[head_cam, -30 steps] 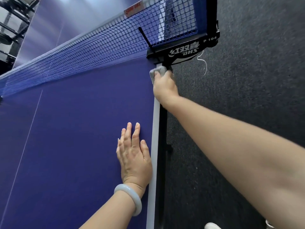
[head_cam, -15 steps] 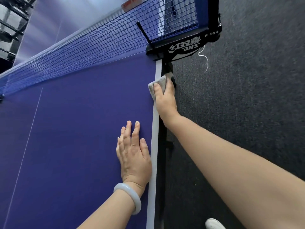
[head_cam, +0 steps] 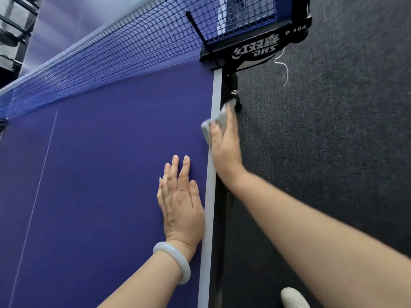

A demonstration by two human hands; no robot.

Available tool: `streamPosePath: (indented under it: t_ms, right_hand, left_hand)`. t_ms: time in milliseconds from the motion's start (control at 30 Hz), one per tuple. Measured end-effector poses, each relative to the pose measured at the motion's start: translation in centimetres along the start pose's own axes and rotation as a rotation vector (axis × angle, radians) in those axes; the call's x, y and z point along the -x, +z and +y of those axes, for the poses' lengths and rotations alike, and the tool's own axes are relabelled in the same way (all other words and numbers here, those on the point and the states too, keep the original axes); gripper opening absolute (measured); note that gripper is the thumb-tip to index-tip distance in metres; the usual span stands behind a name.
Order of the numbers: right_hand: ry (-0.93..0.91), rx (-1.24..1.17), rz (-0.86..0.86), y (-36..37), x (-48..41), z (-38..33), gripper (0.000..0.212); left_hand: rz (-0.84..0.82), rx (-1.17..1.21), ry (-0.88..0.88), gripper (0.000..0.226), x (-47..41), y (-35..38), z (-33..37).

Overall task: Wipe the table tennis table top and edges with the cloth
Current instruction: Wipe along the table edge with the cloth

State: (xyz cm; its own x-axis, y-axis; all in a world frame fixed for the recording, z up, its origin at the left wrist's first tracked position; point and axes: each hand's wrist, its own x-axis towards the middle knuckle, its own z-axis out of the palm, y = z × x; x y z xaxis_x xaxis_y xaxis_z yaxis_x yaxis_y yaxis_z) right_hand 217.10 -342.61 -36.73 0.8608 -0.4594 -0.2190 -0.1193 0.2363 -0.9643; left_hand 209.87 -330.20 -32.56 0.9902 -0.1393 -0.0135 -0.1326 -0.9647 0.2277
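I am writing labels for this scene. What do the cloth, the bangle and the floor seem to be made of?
The cloth: grey matte fabric, perhaps microfibre; it bends softly over the table edge under the right hand. The bangle: pale, glossy, slightly translucent, perhaps jade or glass. The floor: dark carpet, by its speckled, nubby texture.

Our left hand [head_cam: 180, 201] lies flat with the fingers straight, pointing to 12 o'clock. Our right hand [head_cam: 225, 150], at 1 o'clock from it, grips the cloth [head_cam: 214, 124], arm stretched.
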Motion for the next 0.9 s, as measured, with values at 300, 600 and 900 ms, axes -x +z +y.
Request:
streamPosePath:
  t_ms: [300,600,900]
  right_hand:
    - [-0.037,-0.079,0.017,-0.3,9.8,3.0,0.059]
    - [0.139,0.069,-0.028,0.0,14.9,2.3,0.069]
    - [0.162,0.172,0.007,0.5,12.6,1.3,0.066]
  left_hand:
    - [0.028,0.126,0.020,0.052,0.0,-0.1,-0.1]
    - [0.093,0.467,-0.009,0.043,0.3,-0.5,-1.0]
    - [0.040,0.476,0.001,0.045,3.0,-2.0,-1.7]
